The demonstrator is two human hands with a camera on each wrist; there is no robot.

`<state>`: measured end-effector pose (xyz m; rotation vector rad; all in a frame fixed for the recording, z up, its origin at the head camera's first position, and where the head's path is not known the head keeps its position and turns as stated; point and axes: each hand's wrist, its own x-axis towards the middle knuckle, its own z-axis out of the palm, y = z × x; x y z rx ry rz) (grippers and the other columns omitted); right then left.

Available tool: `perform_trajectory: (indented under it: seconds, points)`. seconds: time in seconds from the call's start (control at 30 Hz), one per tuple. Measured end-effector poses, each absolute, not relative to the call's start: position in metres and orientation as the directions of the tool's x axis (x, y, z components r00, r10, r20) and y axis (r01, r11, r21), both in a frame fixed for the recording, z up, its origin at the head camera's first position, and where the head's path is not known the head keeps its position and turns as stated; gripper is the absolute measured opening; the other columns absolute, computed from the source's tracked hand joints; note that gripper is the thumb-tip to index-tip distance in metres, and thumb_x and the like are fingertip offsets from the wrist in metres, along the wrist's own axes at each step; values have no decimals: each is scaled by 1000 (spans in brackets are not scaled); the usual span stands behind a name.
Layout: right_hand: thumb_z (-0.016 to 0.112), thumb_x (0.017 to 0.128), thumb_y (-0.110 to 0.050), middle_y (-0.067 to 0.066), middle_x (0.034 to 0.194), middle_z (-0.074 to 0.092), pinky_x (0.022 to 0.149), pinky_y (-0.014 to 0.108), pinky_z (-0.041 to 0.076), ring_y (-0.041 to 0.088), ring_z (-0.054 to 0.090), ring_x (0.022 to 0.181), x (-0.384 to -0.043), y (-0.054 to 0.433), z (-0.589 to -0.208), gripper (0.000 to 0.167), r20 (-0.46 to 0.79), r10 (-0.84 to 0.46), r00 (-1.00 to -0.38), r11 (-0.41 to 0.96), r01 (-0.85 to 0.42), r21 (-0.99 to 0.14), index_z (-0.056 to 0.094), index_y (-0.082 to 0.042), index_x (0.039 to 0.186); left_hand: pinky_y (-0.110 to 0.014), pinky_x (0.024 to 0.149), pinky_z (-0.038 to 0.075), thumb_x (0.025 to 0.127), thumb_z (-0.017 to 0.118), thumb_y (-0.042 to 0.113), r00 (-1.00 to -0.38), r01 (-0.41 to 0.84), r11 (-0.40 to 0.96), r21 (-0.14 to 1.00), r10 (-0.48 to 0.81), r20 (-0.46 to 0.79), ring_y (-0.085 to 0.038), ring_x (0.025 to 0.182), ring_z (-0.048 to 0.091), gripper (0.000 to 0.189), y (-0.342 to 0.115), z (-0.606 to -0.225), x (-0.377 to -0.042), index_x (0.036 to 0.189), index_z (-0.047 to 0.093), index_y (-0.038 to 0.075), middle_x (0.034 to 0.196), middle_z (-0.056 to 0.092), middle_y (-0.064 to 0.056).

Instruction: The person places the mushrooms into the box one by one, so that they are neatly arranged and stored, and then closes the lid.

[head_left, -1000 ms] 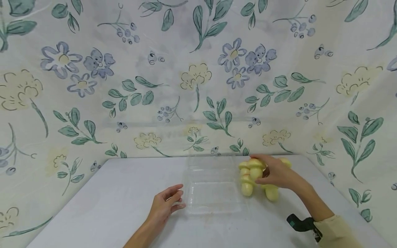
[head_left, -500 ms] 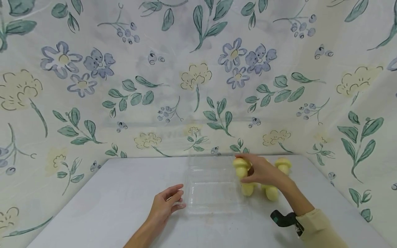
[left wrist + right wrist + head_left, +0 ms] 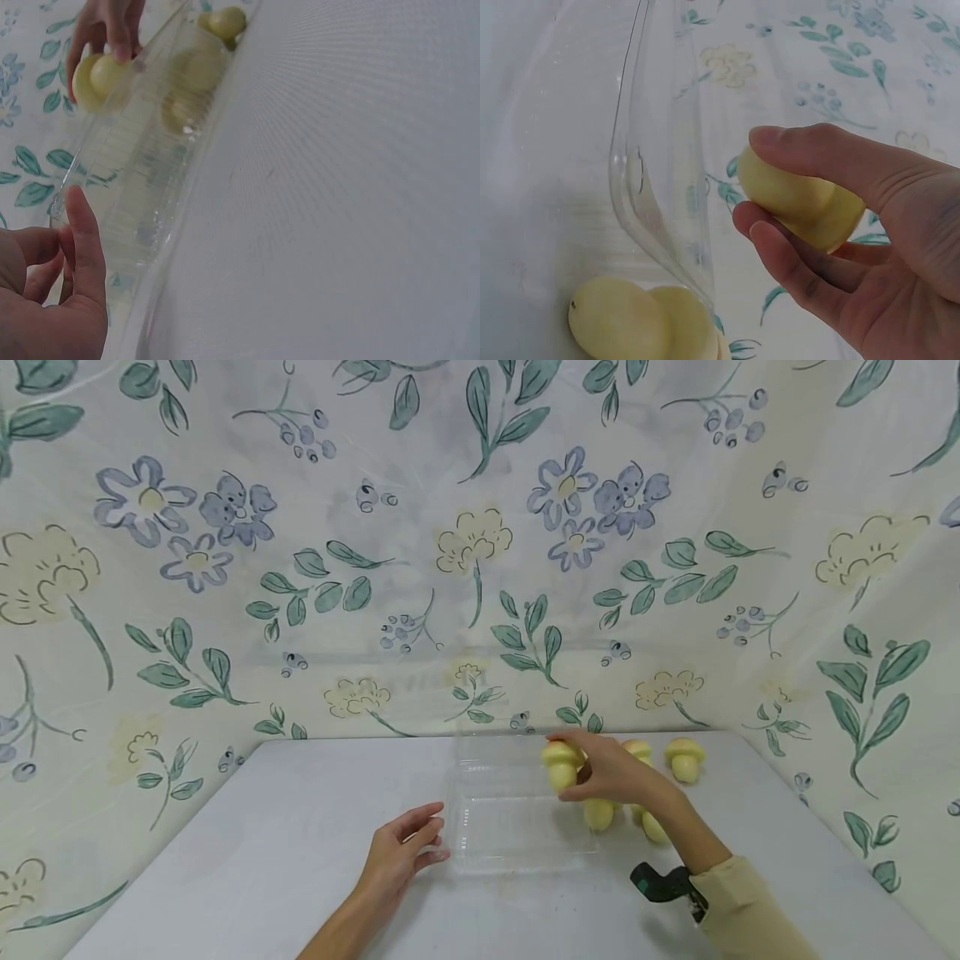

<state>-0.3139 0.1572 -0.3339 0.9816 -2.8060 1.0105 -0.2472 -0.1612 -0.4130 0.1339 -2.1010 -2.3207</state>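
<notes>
A yellow toy mushroom (image 3: pixel 562 765) is pinched between the thumb and fingers of my right hand (image 3: pixel 617 768), over the right side of a clear plastic container (image 3: pixel 525 865). In the right wrist view, the held mushroom (image 3: pixel 787 187) lies tilted in the grip, above the container's rim (image 3: pixel 619 176). My left hand (image 3: pixel 397 856) stays at the container's left side, its fingers loosely bent. The left wrist view has its thumb (image 3: pixel 86 247) raised beside the container's edge; whether the fingers touch the plastic cannot be told.
Several more yellow mushrooms lie right of the container, including a front one (image 3: pixel 598 815) close to its wall and one at the back (image 3: pixel 685 760). Behind the white table (image 3: pixel 315 793) hangs a floral cloth (image 3: pixel 420 568).
My right hand has carried the mushroom left, from above the other mushrooms to over the container's right part. The left hand has kept its place.
</notes>
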Motion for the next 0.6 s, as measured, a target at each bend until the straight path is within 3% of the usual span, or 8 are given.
perform_trajectory:
  seconds: [0.33, 0.6]
  points:
    - [84, 78, -17, 9, 135, 55, 74, 21, 56, 11, 63, 83, -318, 145, -336, 78, 246, -610, -754, 535, -620, -574, 44, -13, 145, -27, 72, 61, 93, 65, 8, -997, -45, -117, 992, -58, -52, -11, 80, 59, 43, -162, -415, -248, 133, 56, -4, 101, 59, -3]
    - [84, 77, -20, 5, 132, 56, 76, 23, 56, 14, 62, 86, -323, 131, -335, 77, 190, -600, -777, 556, -575, -600, 46, -18, 144, -27, 71, 61, 93, 66, 8, -997, -40, -125, 991, -56, -47, -12, 80, 59, 43, -162, -415, -248, 133, 56, -4, 101, 59, -3]
